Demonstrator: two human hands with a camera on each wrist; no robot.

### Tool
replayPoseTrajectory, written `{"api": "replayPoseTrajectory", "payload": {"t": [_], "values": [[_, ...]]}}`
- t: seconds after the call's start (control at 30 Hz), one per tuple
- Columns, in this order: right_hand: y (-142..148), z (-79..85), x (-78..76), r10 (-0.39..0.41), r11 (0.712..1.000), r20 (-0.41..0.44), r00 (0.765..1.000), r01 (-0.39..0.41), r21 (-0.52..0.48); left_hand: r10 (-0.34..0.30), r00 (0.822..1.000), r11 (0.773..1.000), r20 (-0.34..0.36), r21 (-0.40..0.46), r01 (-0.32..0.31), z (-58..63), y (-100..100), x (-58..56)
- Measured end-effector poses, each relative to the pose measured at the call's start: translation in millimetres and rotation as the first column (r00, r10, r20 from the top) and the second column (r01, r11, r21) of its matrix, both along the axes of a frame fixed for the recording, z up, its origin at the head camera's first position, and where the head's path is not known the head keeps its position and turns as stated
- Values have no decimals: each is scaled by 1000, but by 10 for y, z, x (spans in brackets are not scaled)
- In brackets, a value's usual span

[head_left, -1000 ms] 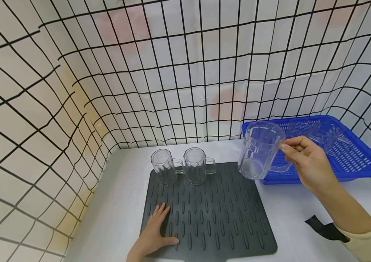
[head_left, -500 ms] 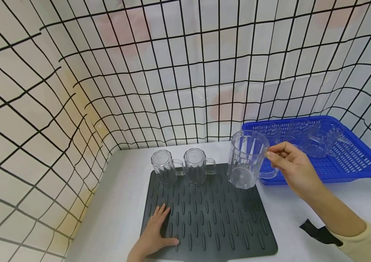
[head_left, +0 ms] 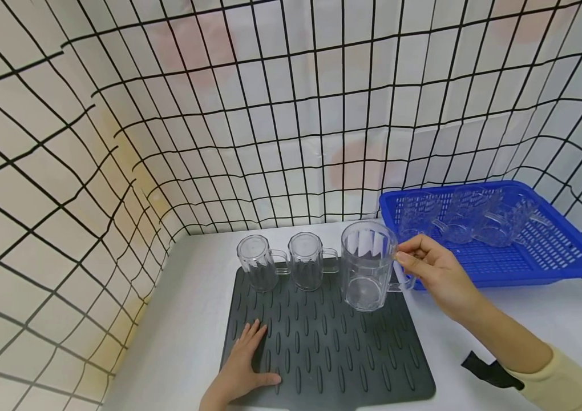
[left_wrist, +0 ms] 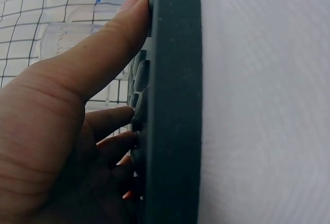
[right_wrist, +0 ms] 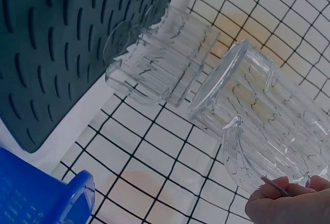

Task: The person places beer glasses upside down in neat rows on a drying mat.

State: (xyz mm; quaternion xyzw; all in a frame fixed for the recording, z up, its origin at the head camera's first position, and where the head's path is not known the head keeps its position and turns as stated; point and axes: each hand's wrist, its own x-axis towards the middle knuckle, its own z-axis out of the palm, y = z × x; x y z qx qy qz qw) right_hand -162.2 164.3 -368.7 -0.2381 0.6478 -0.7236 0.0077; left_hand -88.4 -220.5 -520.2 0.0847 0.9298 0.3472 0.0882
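Note:
My right hand [head_left: 440, 277] pinches the handle of a clear faceted mug [head_left: 365, 274] near its top, between thumb and fingers. This mug hangs over the back right part of the dark grey ridged mat [head_left: 342, 354], its wide rim facing up. To its left, two similar clear mugs, a left one [head_left: 257, 265] and a right one [head_left: 306, 262], stand upside down on the mat's back edge, handles pointing right. My left hand [head_left: 242, 362] lies spread on the mat's front left. In the left wrist view its thumb [left_wrist: 111, 41] stretches along the mat's top.
At the back right, a blue plastic basket [head_left: 517, 268] holds several clear mugs [head_left: 457, 220]. Black wire grid [head_left: 342, 114] rises behind and to the left of the white table [head_left: 162, 319]. A black strip [head_left: 491, 371] hangs at my right sleeve.
My right hand has carried the mug left and toward me, from in front of the basket to over the mat. My left hand has stayed in place.

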Motion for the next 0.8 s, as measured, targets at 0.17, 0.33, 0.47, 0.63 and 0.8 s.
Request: {"api": "replayPoseTrajectory", "payload": {"t": [0.17, 0.33, 0.47, 0.63, 0.8], "values": [[-45, -46, 2, 16, 1000, 2, 1000, -16, 23, -3, 1000, 1000, -4, -5, 2, 0, 6, 6], [-78, -82, 8, 38, 999, -3, 999, -38, 25, 0, 1000, 1000, 7, -7, 0, 12, 12, 6], [-104, -103, 26, 30, 999, -6, 1000, -30, 23, -8, 1000, 1000, 6, -10, 8, 17, 11, -1], [-125, -136, 35, 35, 999, -10, 999, -34, 29, -11, 1000, 1000, 5, -16, 11, 23, 10, 0], [-138, -172, 37, 52, 998, -6, 999, -52, 32, -13, 1000, 1000, 1, -23, 13, 27, 10, 6]]}}
